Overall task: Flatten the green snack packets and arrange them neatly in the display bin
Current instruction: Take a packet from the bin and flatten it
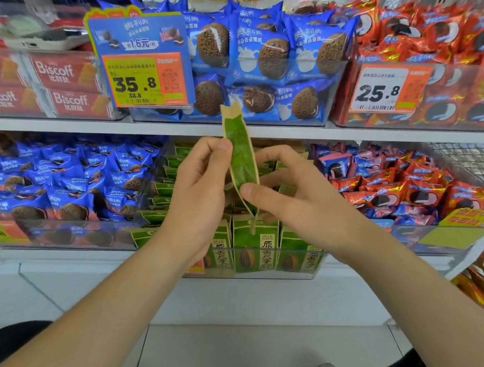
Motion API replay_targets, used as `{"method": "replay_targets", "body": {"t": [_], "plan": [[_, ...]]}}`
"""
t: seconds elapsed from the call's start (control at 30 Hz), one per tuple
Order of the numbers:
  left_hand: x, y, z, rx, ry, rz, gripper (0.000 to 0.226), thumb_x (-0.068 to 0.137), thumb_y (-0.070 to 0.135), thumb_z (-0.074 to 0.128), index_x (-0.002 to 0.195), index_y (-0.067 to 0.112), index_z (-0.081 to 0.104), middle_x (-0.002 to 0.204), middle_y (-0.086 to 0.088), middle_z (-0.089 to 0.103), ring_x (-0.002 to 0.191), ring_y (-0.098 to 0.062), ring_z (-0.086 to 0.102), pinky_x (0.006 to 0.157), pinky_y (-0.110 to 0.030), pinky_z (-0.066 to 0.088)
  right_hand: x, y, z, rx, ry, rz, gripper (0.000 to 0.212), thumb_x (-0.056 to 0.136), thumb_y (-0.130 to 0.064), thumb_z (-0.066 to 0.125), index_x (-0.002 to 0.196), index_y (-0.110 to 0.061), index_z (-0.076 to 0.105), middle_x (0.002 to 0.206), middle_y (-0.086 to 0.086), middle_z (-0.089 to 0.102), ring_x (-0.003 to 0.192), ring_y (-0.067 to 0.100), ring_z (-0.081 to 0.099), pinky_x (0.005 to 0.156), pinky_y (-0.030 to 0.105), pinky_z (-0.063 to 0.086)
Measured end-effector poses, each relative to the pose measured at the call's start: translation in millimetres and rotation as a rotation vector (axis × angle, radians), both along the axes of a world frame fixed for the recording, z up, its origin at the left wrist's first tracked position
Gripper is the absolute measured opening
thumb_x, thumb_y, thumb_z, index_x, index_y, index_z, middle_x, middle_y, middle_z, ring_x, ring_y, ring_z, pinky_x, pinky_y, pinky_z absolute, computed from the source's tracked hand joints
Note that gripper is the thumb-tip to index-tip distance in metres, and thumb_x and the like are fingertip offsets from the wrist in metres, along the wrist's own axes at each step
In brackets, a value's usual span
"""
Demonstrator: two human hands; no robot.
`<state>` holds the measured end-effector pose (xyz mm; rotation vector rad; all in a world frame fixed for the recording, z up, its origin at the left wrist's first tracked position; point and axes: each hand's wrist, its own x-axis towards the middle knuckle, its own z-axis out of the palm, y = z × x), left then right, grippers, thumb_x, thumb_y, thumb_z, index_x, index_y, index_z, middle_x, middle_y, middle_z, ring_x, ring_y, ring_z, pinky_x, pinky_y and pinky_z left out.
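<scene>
A green snack packet [241, 154] with tan edges stands upright, seen edge-on, above the clear display bin [271, 273] on the lower shelf. My left hand [198, 192] pinches its left side, thumb near the upper part. From the right, my right hand [291, 196] holds the packet, with the thumb pressed on its lower front. Several more green packets [264, 248] stand upright in a row at the bin's front. Others lie loosely further back, partly hidden behind my hands.
Blue biscuit packets [61, 188] fill the bin to the left, red and blue packets [394, 188] the bin to the right. The shelf above holds blue Oreo packs [269, 65] and a price sign [141, 61]. White shelf base and floor lie below.
</scene>
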<state>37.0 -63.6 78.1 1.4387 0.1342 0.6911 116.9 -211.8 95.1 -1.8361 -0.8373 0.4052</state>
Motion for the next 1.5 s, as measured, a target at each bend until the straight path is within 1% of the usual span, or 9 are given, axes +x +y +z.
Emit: {"method": "replay_targets", "body": {"t": [0.2, 0.4, 0.6, 0.73, 0.9, 1.03, 1.17, 1.33, 1.5], "plan": [[-5, -3, -1, 0.111, 0.031, -0.017, 0.032, 0.102, 0.026, 0.070, 0.092, -0.004, 0.070, 0.118, 0.006, 0.076, 0.116, -0.017, 0.071, 0.101, -0.054, 0.059, 0, 0, -5, 0.235, -0.132, -0.159, 0.030, 0.103, -0.041, 0.067, 0.096, -0.012, 0.064, 0.084, 0.008, 0.074, 0.070, 0.029, 0.071, 0.068, 0.051, 0.060], [-11, -11, -9, 0.286, 0.080, 0.030, 0.011, 0.090, 0.017, 0.082, 0.081, 0.011, 0.084, 0.121, 0.011, 0.078, 0.134, 0.015, 0.050, 0.107, -0.008, 0.038, -4, 2, -16, 0.380, 0.071, -0.230, 0.040, 0.102, -0.039, 0.068, 0.087, -0.002, 0.072, 0.089, 0.028, 0.071, 0.080, 0.035, 0.067, 0.088, 0.063, 0.057], [-12, -11, -14, 0.262, 0.083, 0.007, 0.022, 0.095, 0.010, 0.076, 0.081, 0.025, 0.085, 0.128, 0.015, 0.075, 0.148, 0.011, 0.036, 0.125, -0.036, 0.035, -8, 4, -15, 0.465, 0.373, -0.232, 0.052, 0.102, -0.038, 0.066, 0.095, 0.013, 0.068, 0.095, 0.036, 0.069, 0.078, 0.028, 0.062, 0.081, 0.057, 0.059], [-10, -15, -13, 0.096, 0.052, -0.051, 0.022, 0.099, -0.001, 0.068, 0.081, 0.006, 0.077, 0.135, 0.007, 0.072, 0.133, -0.009, 0.063, 0.102, -0.051, 0.058, -10, 5, -15, 0.483, 0.505, -0.169, 0.054, 0.104, -0.037, 0.062, 0.122, 0.014, 0.066, 0.106, 0.026, 0.075, 0.088, 0.027, 0.069, 0.085, 0.043, 0.062], [-10, -14, -10, -0.083, 0.057, -0.115, 0.023, 0.100, -0.009, 0.057, 0.080, -0.004, 0.065, 0.102, -0.020, 0.076, 0.093, -0.028, 0.077, 0.083, -0.044, 0.065, -9, 5, -9, 0.454, 0.580, -0.115, 0.043, 0.099, -0.041, 0.068, 0.128, -0.010, 0.074, 0.117, 0.006, 0.079, 0.095, 0.018, 0.075, 0.068, 0.026, 0.059], [-11, -10, -9, -0.117, 0.111, -0.101, 0.015, 0.101, -0.002, 0.059, 0.088, -0.004, 0.065, 0.108, -0.033, 0.071, 0.097, -0.034, 0.076, 0.086, -0.047, 0.065, -8, 2, -8, 0.385, 0.558, -0.109, 0.037, 0.105, -0.038, 0.063, 0.133, -0.015, 0.069, 0.119, 0.004, 0.079, 0.111, 0.027, 0.076, 0.096, 0.047, 0.062], [-11, -7, -6, -0.116, 0.143, -0.135, 0.034, 0.092, 0.029, 0.073, 0.106, -0.002, 0.068, 0.104, -0.023, 0.078, 0.100, -0.036, 0.078, 0.083, -0.046, 0.066, -8, 3, -10, 0.343, 0.288, -0.214, 0.027, 0.105, -0.035, 0.065, 0.129, -0.022, 0.062, 0.118, -0.004, 0.078, 0.107, 0.016, 0.076, 0.092, 0.050, 0.063], [-7, -4, -9, -0.146, 0.189, -0.096, 0.019, 0.106, 0.012, 0.060, 0.113, -0.003, 0.070, 0.102, -0.018, 0.080, 0.099, -0.030, 0.080, 0.080, -0.037, 0.066, -3, 4, -12, 0.370, 0.179, -0.343, 0.043, 0.116, -0.042, 0.033, 0.118, -0.019, 0.068, 0.110, 0.004, 0.078, 0.102, 0.021, 0.075, 0.099, 0.050, 0.059], [-5, -2, -16, -0.107, 0.180, 0.012, 0.018, 0.107, 0.006, 0.059, 0.115, -0.003, 0.073, 0.101, -0.017, 0.081, 0.098, -0.034, 0.079, 0.089, -0.044, 0.066, -10, 3, -9, 0.414, 0.175, -0.185, 0.029, 0.113, -0.026, 0.048, 0.117, -0.005, 0.067, 0.102, 0.015, 0.080, 0.092, 0.045, 0.075, 0.084, 0.062, 0.059]]}}
